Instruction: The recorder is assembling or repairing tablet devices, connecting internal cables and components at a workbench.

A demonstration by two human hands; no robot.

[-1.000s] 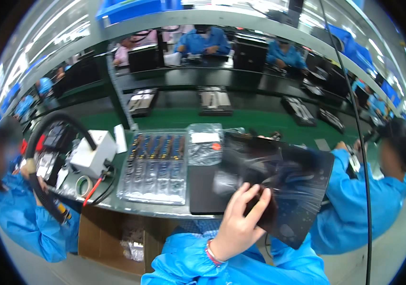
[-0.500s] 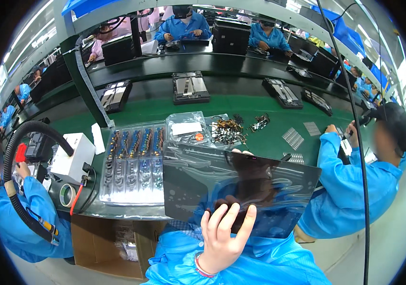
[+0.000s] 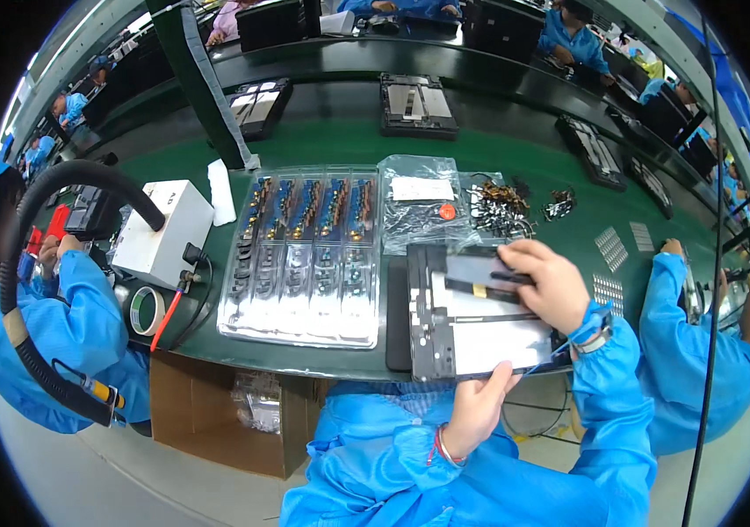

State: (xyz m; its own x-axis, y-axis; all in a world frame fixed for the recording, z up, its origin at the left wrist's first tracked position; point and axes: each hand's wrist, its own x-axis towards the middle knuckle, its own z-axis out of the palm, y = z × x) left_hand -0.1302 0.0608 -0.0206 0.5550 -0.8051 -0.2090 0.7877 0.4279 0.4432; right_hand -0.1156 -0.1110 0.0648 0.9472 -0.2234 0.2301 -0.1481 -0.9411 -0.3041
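Green bench top [image 3: 515,158], busy line all around you. Your flat device panel [image 3: 480,338] sits at the near edge so both hands can work it: left hand [image 3: 479,406] pinches its near rim to steady it, right hand [image 3: 551,285] presses curled fingers on the far half. Clear parts tray [image 3: 305,255] waits just left.
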